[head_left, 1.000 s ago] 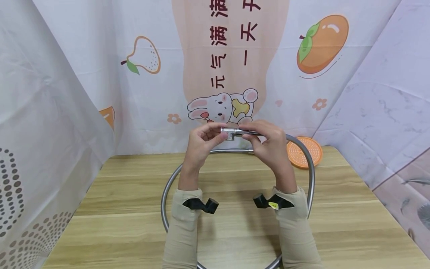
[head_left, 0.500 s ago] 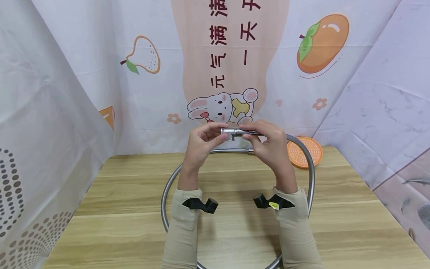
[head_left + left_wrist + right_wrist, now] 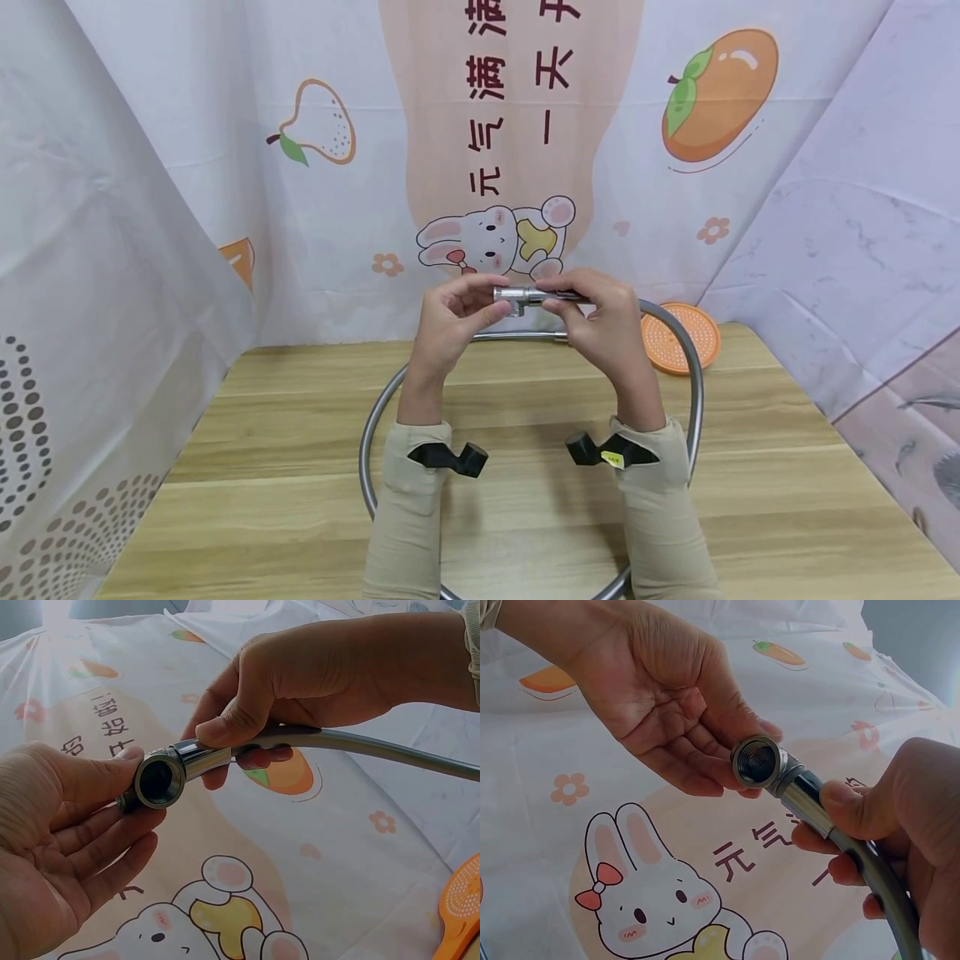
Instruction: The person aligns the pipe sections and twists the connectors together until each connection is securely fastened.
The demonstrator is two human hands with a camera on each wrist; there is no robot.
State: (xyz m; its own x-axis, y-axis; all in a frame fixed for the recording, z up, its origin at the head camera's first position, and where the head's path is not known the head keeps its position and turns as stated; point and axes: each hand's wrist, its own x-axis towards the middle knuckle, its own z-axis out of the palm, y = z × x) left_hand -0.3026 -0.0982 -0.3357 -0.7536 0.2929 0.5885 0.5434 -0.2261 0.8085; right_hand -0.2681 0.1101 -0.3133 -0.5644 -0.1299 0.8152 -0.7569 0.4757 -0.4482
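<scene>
In the head view, my left hand (image 3: 444, 329) pinches a silver metal tee fitting (image 3: 512, 294) between thumb and fingers. My right hand (image 3: 603, 325) grips the metal end of a grey shower hose (image 3: 693, 375), which meets the tee in line. From the left wrist view, the tee's threaded side opening (image 3: 159, 781) faces the camera, and the chrome hose end (image 3: 204, 759) sits against the fitting. The right wrist view shows the threads inside that round opening (image 3: 757, 761) too. How far the two are screwed together cannot be seen.
The hose loops around both forearms over the wooden table (image 3: 517, 500); its other metal end (image 3: 558, 337) lies at the back edge. An orange perforated round head (image 3: 681, 339), like a shower head, rests back right. A printed curtain (image 3: 337, 250) hangs behind.
Both hands stay almost in place at the fitting. The tee's side branch seems turned slightly, pointing a little lower beside the left thumb.
</scene>
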